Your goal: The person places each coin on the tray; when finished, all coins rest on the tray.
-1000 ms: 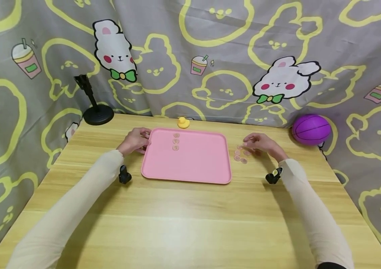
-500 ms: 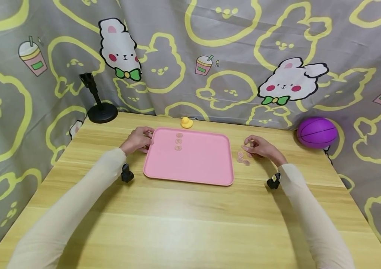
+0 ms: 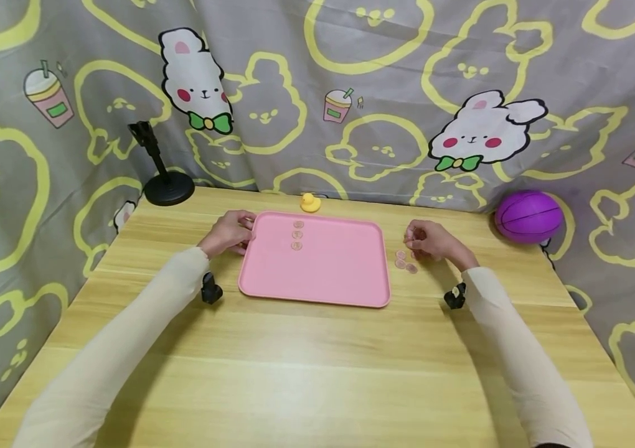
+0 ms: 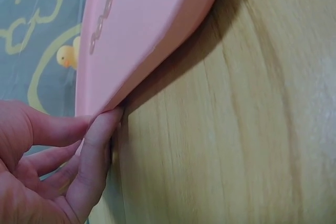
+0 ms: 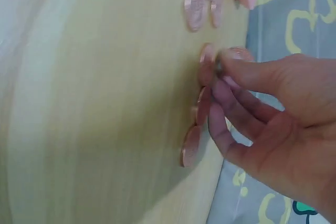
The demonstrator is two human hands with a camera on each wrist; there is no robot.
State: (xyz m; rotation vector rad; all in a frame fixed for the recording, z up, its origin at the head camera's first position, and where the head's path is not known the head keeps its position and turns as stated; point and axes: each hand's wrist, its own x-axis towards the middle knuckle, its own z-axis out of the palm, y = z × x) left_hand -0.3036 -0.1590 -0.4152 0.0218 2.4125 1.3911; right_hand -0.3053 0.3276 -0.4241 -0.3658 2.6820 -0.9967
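the pink tray (image 3: 317, 274) lies on the wooden bench (image 3: 295, 373), loose coins (image 3: 400, 264) just beside its right edge. near those, the right hand's (image 3: 431, 239) fingers pinch what looks like a single coin (image 5: 242, 53), though it's blurred. the left hand's (image 3: 228, 233) fingers grip the tray's left rim. three coins (image 3: 297, 235) sit in a row towards the tray's far edge. beyond: a purple ball (image 3: 528, 216) off right, a yellow duck (image 3: 310, 203), a black stand (image 3: 169, 188) and a patterned curtain (image 3: 373, 62).
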